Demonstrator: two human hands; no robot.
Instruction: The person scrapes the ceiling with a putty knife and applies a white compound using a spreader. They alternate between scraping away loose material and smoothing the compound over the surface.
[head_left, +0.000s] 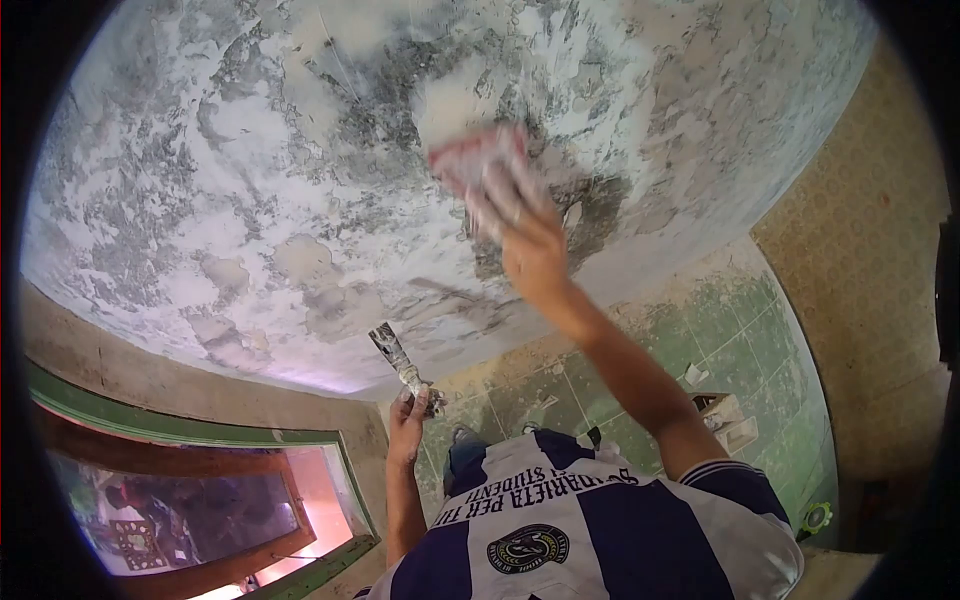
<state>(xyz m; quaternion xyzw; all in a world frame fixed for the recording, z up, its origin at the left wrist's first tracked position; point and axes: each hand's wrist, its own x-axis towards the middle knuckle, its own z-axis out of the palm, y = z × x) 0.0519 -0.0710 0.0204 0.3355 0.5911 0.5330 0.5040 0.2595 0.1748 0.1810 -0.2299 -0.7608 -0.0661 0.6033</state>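
Note:
Blurred by motion, my right hand [515, 205] presses a reddish piece of sandpaper [470, 155] flat against the patchy wall [330, 190]. Its fingers lie over the sheet's back, and the hand hides part of it. White and grey plaster patches, with dark bare areas, cover this wall. Lower down, my left hand [405, 425] is closed around the handle of a putty knife [392, 350]. The knife is smeared with plaster, its blade pointing up towards the wall without my being able to tell whether it touches.
At lower left is a window with a green frame [200, 428] and a brown wooden sash. Green floor tiles [735, 355] lie below, dusty with debris. A pale box [738, 425] stands on them. A tan patterned surface [850, 230] runs along the right.

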